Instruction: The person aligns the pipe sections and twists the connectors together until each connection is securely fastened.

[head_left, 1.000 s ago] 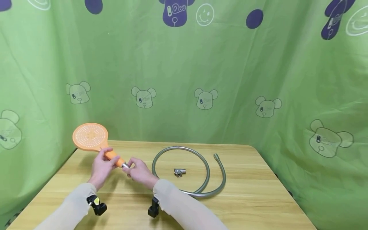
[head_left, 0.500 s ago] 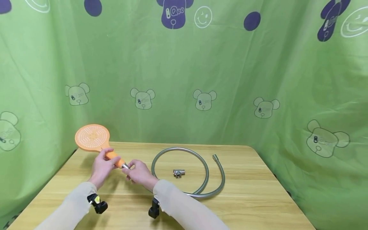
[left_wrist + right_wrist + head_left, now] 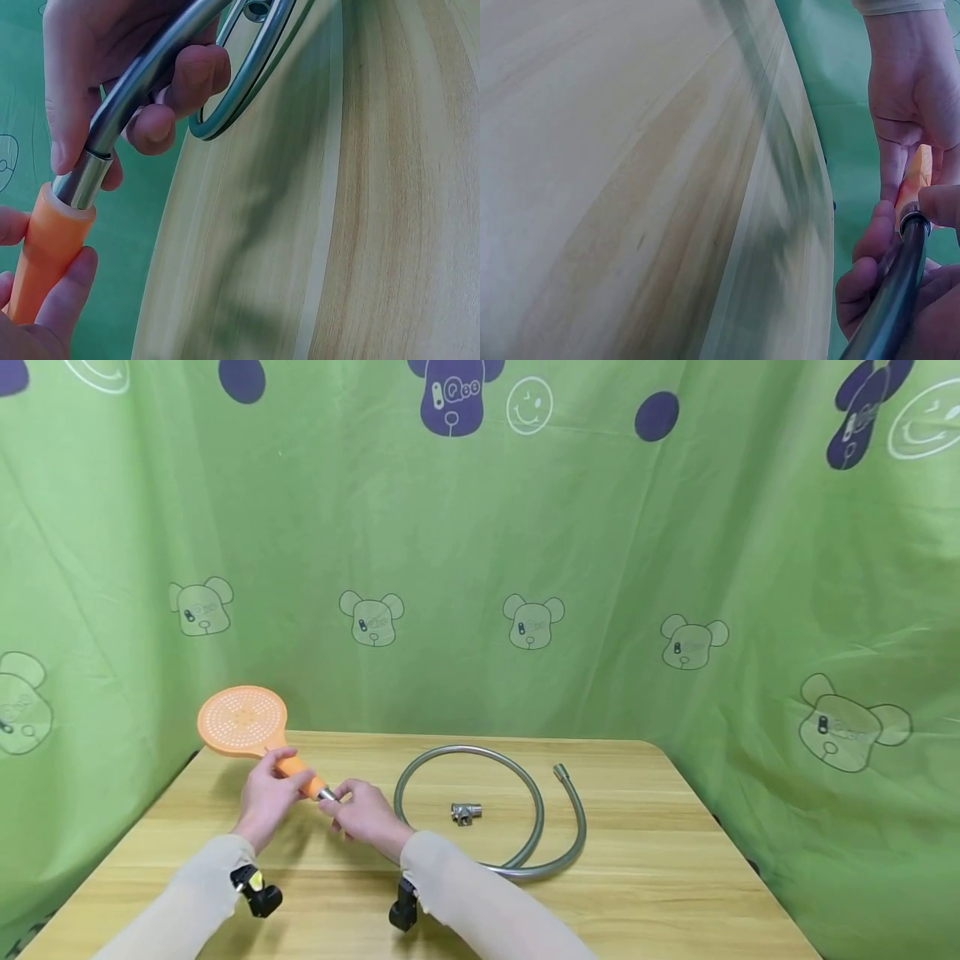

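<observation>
An orange shower head [image 3: 242,720] with a wide perforated face is held above the table's back left part. My left hand [image 3: 268,793] grips its handle [image 3: 54,240], thumb and fingers on either side. At the handle's lower end my right hand [image 3: 367,812] pinches the metal end fitting [image 3: 84,180] of a grey shower hose [image 3: 139,82]. In the left wrist view the fitting meets the handle's pale rim, standing slightly tilted to it. The right wrist view shows the hose running back through my right hand [image 3: 877,277], under the palm.
The rest of the hose [image 3: 536,793] lies looped on the wooden table [image 3: 637,893], its free end fitting [image 3: 561,771] toward the back right. A small metal tee fitting [image 3: 465,813] lies inside the loop. Green patterned curtain [image 3: 465,527] surrounds the table's back and sides.
The shower head has shifted slightly to the right and down in the head view. Both hands keep their grips in nearly the same place; the head view has tilted a little.
</observation>
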`<state>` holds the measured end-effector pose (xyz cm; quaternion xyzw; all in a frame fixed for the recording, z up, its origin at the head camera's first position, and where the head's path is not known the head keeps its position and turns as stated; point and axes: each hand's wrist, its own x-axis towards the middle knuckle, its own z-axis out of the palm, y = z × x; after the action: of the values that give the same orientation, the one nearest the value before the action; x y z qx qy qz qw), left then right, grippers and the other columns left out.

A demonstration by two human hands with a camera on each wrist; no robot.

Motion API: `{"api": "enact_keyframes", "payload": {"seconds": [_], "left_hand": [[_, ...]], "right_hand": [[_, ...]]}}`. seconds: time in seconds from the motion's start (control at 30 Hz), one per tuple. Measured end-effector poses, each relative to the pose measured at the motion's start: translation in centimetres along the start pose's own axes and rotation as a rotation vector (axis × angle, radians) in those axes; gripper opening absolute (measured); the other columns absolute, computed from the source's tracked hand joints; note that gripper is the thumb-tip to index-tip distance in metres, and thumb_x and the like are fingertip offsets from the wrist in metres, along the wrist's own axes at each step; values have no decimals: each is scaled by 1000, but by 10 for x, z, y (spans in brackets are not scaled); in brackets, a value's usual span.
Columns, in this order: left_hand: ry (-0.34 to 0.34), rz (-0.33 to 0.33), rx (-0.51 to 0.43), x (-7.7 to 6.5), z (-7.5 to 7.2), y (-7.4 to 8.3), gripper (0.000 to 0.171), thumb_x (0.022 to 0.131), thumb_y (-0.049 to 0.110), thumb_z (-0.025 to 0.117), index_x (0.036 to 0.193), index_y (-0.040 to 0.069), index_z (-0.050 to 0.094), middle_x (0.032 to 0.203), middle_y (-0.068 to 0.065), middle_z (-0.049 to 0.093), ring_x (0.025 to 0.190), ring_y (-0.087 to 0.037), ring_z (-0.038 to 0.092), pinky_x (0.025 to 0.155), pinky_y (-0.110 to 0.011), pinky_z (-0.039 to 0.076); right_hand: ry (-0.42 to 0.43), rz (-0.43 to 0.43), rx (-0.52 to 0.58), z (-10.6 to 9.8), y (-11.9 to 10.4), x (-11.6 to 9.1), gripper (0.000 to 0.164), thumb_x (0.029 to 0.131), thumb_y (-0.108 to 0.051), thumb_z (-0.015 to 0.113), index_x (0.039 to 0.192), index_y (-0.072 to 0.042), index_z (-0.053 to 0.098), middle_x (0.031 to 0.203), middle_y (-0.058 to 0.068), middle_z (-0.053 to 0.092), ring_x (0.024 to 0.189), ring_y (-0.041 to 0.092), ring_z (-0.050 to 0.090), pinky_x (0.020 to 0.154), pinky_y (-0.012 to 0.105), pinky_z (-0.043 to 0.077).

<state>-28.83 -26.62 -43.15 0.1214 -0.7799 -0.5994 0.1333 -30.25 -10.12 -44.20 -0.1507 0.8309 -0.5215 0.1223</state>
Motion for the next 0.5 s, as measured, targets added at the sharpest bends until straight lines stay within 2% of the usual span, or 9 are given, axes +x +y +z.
{"api": "enact_keyframes", "payload": {"seconds": [0.17, 0.33, 0.5], "left_hand": [[4, 6, 9, 0, 1, 0, 62, 93, 12, 71, 147, 3, 44, 129, -27, 52, 91, -16, 65, 76, -21, 60], [19, 24, 31, 2, 2, -2, 60, 92, 13, 71, 146, 3, 46, 127, -27, 54, 88, -14, 64, 74, -20, 59], [21, 27, 36, 3, 3, -4, 60, 92, 14, 72, 145, 2, 46, 128, -27, 54, 87, -13, 63, 73, -19, 59]], "right_hand": [[-1, 9, -33, -3, 2, 1, 18, 93, -33, 72, 92, -19, 61, 74, 10, 72, 55, 25, 59, 43, 25, 35], [-6, -49, -102, -10, 3, 1, 19, 94, -34, 70, 94, -17, 63, 76, 7, 71, 63, 32, 68, 43, 25, 38], [4, -78, -140, -17, 5, -1, 21, 93, -37, 70, 95, -17, 65, 75, 0, 65, 59, 17, 60, 48, 26, 44]]}}
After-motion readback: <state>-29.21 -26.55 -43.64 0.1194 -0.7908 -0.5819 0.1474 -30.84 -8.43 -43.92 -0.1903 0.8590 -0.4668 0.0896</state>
